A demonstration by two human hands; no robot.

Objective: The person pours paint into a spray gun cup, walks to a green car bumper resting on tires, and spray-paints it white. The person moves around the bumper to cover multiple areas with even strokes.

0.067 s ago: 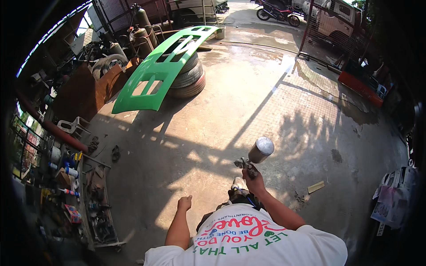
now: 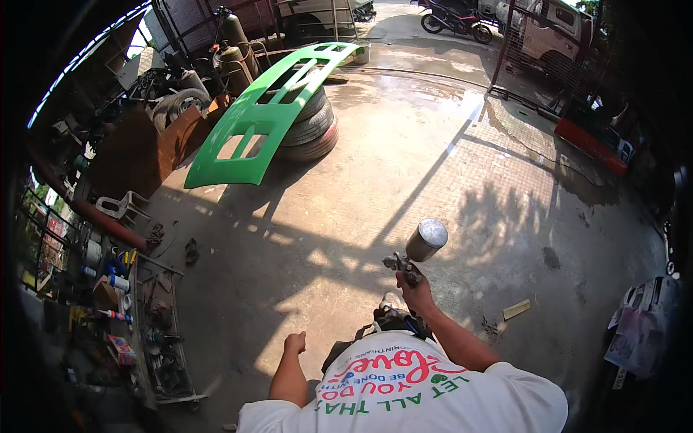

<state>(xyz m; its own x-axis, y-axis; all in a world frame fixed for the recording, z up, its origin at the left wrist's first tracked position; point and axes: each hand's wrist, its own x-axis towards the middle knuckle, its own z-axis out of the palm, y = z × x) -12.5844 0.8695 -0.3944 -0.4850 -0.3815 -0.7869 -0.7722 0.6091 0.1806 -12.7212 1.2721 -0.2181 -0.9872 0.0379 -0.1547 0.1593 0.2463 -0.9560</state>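
The person's right grip [image 2: 416, 290], a bare hand, is wrapped around a spray gun [image 2: 404, 268], held out ahead of the body above the floor. A silvery metal cup [image 2: 426, 240] sits on the gun and appears to lean to the right. The left grip [image 2: 295, 343] hangs lower with fingers curled; nothing shows in it, and how tightly it is closed cannot be told.

The likeliest trouble is the cup: its weight could twist the wrist, and more tilt could leak any contents. A pale strip [image 2: 516, 309] on the floor to the right could catch a foot. Ahead and left, a green panel [image 2: 224, 172] rests over stacked tires [image 2: 310, 135], its near end jutting past them; a bump there could tip or shift it.

Broad concrete floor [image 2: 346, 216] stretches ahead, well apart from the gun. A cluttered cart [image 2: 177, 361] edges the left, with a white chair [image 2: 119, 205] beyond; a red beam [image 2: 590, 147] lies far right.
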